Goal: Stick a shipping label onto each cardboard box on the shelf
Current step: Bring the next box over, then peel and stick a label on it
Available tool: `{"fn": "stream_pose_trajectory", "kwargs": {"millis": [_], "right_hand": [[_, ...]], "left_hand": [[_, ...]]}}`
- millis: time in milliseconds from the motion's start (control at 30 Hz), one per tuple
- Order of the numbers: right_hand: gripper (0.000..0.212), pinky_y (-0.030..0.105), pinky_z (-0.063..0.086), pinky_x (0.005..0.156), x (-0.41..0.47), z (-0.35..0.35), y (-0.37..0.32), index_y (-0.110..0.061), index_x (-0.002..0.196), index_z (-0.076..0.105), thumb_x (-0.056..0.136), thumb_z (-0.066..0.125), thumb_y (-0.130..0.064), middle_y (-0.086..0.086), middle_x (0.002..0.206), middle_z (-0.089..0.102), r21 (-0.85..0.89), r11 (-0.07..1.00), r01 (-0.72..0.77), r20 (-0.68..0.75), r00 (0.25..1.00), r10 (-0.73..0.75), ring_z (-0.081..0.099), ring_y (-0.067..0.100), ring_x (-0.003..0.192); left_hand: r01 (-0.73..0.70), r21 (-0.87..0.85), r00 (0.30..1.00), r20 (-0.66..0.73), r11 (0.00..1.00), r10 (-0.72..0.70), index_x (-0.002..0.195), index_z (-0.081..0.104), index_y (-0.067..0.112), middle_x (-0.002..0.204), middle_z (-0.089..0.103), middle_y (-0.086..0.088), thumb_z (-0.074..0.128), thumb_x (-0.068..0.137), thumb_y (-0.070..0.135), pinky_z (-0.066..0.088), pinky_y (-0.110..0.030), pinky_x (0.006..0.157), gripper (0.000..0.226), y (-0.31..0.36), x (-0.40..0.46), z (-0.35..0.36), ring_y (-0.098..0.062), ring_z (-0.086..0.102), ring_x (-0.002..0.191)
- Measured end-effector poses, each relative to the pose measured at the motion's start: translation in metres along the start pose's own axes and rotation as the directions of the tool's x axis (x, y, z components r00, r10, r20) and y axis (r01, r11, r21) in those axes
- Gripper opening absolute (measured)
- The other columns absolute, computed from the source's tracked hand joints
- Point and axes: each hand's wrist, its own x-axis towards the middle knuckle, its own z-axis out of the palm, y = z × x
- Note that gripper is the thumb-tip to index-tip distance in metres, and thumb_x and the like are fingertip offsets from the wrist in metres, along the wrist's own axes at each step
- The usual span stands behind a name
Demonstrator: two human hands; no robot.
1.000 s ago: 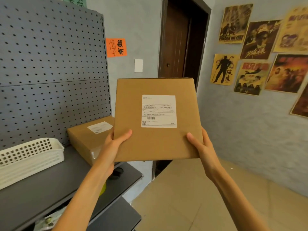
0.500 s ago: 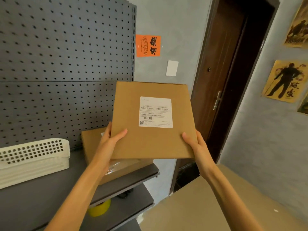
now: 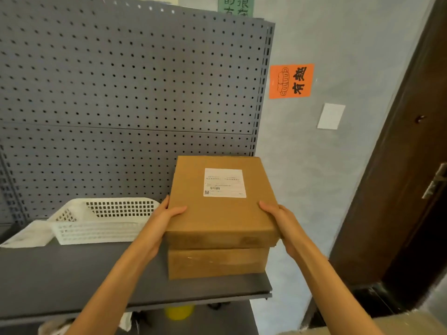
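The left hand (image 3: 161,217) and right hand (image 3: 281,217) grip the upper cardboard box (image 3: 221,213) by its two sides, thumbs on top near the shipping label (image 3: 224,182). Earlier held upright in the air, it now lies flat on the lower box (image 3: 217,262) on the shelf (image 3: 72,274).

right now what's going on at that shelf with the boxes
A person holds a labelled cardboard box by its sides, left hand and right hand, on top of a second box standing on the grey shelf. The shipping label faces up. A white basket sits to the left.
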Motion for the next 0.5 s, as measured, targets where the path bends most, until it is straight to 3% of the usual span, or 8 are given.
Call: {"fn": "stream_pose_trajectory", "kwargs": {"millis": [500], "right_hand": [[0.05, 0.034, 0.047, 0.075, 0.041, -0.002, -0.002, -0.013, 0.125, 0.051, 0.088, 0.06, -0.046, 0.004, 0.107, 0.06, -0.105, 0.987, -0.123, 0.011, 0.992, 0.125, 0.059, 0.02, 0.088]], "left_hand": [[0.198, 0.089, 0.98, -0.046, 0.976, -0.194, 0.125, 0.054, 0.017, 0.109, 0.066, -0.005, 0.062, 0.088, 0.033, 0.047, -0.031, 0.068, 0.041, 0.0, 0.026, 0.005, -0.022, 0.062, 0.095]]}}
